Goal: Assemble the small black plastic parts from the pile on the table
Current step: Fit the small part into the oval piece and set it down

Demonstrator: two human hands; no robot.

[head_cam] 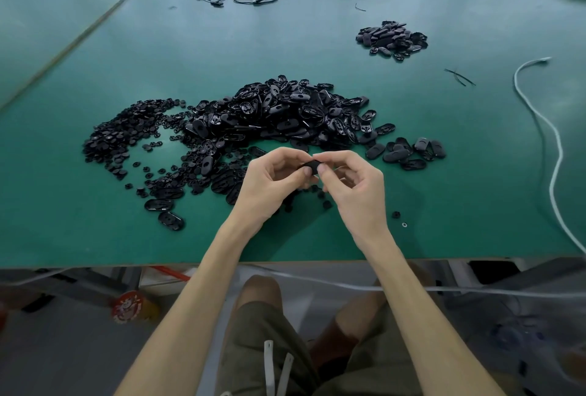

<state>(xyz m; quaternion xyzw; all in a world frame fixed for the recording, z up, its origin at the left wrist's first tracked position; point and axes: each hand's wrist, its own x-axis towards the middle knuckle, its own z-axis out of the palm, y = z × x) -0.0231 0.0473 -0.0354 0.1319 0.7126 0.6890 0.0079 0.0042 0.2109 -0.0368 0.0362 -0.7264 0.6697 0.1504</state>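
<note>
From the head view we see our left hand (272, 180) and right hand (352, 183) meeting above the green table (444, 205), fingers curled, both pinching one small black part (310, 166) between thumbs and fingertips. The big pile (269, 119) lies just beyond them, spreading left, and a smaller heap (391, 40) sits far right.

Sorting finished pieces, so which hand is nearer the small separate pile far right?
Right. The right hand is left of the small pile, closer to the person; the left hand sits farther left.
</note>
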